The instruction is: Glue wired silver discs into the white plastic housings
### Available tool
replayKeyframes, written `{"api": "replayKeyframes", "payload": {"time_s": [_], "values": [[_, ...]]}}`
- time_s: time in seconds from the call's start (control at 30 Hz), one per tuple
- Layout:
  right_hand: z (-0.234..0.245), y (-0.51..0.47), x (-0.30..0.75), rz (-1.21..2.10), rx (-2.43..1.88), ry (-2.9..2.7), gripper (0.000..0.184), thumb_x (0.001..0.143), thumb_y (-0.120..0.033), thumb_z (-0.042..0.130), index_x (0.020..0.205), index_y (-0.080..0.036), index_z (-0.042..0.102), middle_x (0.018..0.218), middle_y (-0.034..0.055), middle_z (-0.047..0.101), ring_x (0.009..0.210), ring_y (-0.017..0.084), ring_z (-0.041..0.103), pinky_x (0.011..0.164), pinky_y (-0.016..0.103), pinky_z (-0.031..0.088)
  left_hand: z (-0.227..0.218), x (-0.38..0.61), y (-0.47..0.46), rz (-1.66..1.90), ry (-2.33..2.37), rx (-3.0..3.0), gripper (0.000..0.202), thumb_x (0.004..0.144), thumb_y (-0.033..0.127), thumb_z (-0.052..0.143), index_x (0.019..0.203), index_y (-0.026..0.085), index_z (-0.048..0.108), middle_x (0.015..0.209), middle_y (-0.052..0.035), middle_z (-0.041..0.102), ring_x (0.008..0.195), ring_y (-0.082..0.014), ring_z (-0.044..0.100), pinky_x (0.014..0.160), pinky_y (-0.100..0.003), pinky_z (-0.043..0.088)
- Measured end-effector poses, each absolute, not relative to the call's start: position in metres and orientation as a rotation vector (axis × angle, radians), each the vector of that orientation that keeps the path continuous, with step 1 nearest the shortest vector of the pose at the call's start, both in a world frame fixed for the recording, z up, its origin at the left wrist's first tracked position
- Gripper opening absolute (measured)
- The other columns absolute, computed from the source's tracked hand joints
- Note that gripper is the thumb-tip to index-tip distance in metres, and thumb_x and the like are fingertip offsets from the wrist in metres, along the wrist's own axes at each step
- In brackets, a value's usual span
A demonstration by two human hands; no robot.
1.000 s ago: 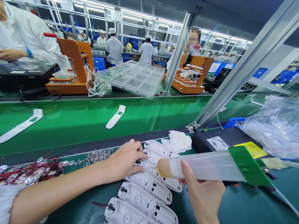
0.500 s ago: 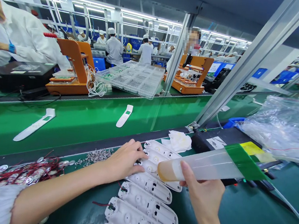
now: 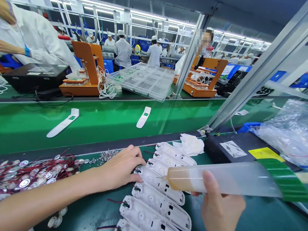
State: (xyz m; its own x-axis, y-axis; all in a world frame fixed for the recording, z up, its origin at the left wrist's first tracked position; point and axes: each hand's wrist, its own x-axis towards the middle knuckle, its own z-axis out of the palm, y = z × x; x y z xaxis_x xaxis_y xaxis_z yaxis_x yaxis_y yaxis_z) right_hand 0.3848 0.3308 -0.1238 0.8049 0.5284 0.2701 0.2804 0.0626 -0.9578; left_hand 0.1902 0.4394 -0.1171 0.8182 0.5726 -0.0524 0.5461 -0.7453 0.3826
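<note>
Okay so your hands are well apart, working from either side of a row of white shells (image 3: 153, 216). Your right hand (image 3: 223, 207) is wrapped round a big syringe (image 3: 235, 177), thumb on top, while your left hand (image 3: 122, 167) has thumb and fingertips at the left end of one shell (image 3: 150, 178) partway up the row; whether it's properly pinching, I can't tell. The left is clearly nearer that shell, and the right only gets there via the syringe, which is roughly level, long axis across the scene, thin tip (image 3: 161, 177) pointing left over the shell, green end (image 3: 284, 180) off to the right. Can't tell if the tip touches. The shell itself slants from far left to near right. Over on the left there's a heap of wired discs (image 3: 26, 179), with small metal bits (image 3: 105, 157) just past your wrist. Crumpled white tissue (image 3: 192, 144) sits by the row's far end, a black box (image 3: 213, 148) to its right. Farther off, two white covers (image 3: 63, 123) lie on the green belt (image 3: 109, 122), then a clear tray (image 3: 143, 79) beyond.
</note>
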Motion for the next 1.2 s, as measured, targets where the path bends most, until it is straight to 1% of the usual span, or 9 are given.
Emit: {"api": "replayKeyframes", "payload": {"time_s": [0.17, 0.33, 0.43, 0.57, 0.73, 0.87, 0.97, 1.07, 1.2], "values": [[-0.12, 0.329, 0.362, 0.234, -1.628, -0.707, 0.037, 0.061, -0.052, 0.065, 0.062, -0.016, 0.056, 0.052, 0.0012, 0.056, 0.048, 0.015, 0.052, 0.05, 0.029, 0.045, -0.122, 0.191, 0.437, 0.11, 0.821, 2.633, 0.03, 0.073, 0.024, 0.07, 0.1, 0.017, 0.06, 0.095, -0.0046, 0.053, 0.089, -0.0219, 0.046, 0.077, -0.034, 0.04], [-0.124, 0.331, 0.363, 0.211, -1.651, -0.756, 0.037, 0.061, -0.052, 0.065, 0.061, -0.016, 0.058, 0.052, 0.0023, 0.056, 0.051, 0.018, 0.054, 0.054, 0.032, 0.045, -0.123, 0.191, 0.438, 0.149, 0.811, 2.642, 0.03, 0.072, 0.025, 0.072, 0.099, 0.018, 0.061, 0.094, -0.0041, 0.053, 0.087, -0.0216, 0.046, 0.075, -0.033, 0.04], [-0.127, 0.331, 0.365, 0.223, -1.66, -0.763, 0.038, 0.061, -0.054, 0.065, 0.062, -0.016, 0.058, 0.053, 0.0028, 0.058, 0.051, 0.019, 0.054, 0.053, 0.033, 0.045, -0.124, 0.191, 0.438, 0.155, 0.807, 2.656, 0.03, 0.072, 0.026, 0.071, 0.099, 0.018, 0.061, 0.093, -0.0046, 0.053, 0.087, -0.0216, 0.046, 0.075, -0.033, 0.04], [-0.127, 0.331, 0.364, 0.235, -1.66, -0.797, 0.037, 0.062, -0.053, 0.064, 0.059, -0.016, 0.058, 0.047, 0.0019, 0.055, 0.046, 0.017, 0.052, 0.051, 0.032, 0.044, -0.123, 0.192, 0.438, 0.136, 0.805, 2.668, 0.03, 0.072, 0.027, 0.071, 0.099, 0.017, 0.061, 0.093, -0.0053, 0.053, 0.087, -0.0219, 0.046, 0.075, -0.033, 0.04], [-0.122, 0.33, 0.361, 0.279, -1.638, -0.789, 0.036, 0.061, -0.051, 0.065, 0.06, -0.015, 0.058, 0.045, 0.0006, 0.053, 0.04, 0.015, 0.048, 0.043, 0.029, 0.038, -0.121, 0.192, 0.438, 0.131, 0.817, 2.657, 0.031, 0.072, 0.026, 0.071, 0.1, 0.017, 0.062, 0.093, -0.0055, 0.054, 0.088, -0.0223, 0.046, 0.076, -0.034, 0.04], [-0.121, 0.329, 0.362, 0.278, -1.634, -0.78, 0.034, 0.062, -0.049, 0.065, 0.057, -0.016, 0.057, 0.046, 0.0001, 0.053, 0.042, 0.014, 0.049, 0.046, 0.029, 0.04, -0.121, 0.192, 0.438, 0.109, 0.814, 2.649, 0.032, 0.073, 0.026, 0.07, 0.102, 0.017, 0.061, 0.094, -0.0057, 0.054, 0.089, -0.0227, 0.046, 0.077, -0.035, 0.041], [-0.124, 0.33, 0.367, 0.251, -1.661, -0.76, 0.037, 0.06, -0.052, 0.066, 0.06, -0.016, 0.058, 0.05, 0.001, 0.055, 0.044, 0.015, 0.051, 0.044, 0.03, 0.04, -0.121, 0.192, 0.438, 0.108, 0.811, 2.653, 0.031, 0.073, 0.026, 0.07, 0.102, 0.017, 0.061, 0.094, -0.0056, 0.054, 0.089, -0.0227, 0.045, 0.076, -0.035, 0.041], [-0.128, 0.33, 0.372, 0.218, -1.67, -0.823, 0.041, 0.059, -0.055, 0.066, 0.061, -0.015, 0.058, 0.048, 0.002, 0.054, 0.043, 0.017, 0.051, 0.041, 0.029, 0.038, -0.122, 0.192, 0.438, 0.111, 0.807, 2.653, 0.031, 0.073, 0.026, 0.07, 0.101, 0.016, 0.061, 0.094, -0.0056, 0.054, 0.089, -0.0228, 0.045, 0.076, -0.034, 0.041], [-0.125, 0.328, 0.371, 0.235, -1.686, -0.81, 0.041, 0.06, -0.054, 0.066, 0.061, -0.014, 0.058, 0.049, 0.0029, 0.056, 0.042, 0.016, 0.05, 0.04, 0.029, 0.037, -0.122, 0.194, 0.437, 0.127, 0.815, 2.646, 0.032, 0.071, 0.026, 0.072, 0.1, 0.017, 0.062, 0.094, -0.005, 0.054, 0.089, -0.0226, 0.046, 0.076, -0.034, 0.041]]}}
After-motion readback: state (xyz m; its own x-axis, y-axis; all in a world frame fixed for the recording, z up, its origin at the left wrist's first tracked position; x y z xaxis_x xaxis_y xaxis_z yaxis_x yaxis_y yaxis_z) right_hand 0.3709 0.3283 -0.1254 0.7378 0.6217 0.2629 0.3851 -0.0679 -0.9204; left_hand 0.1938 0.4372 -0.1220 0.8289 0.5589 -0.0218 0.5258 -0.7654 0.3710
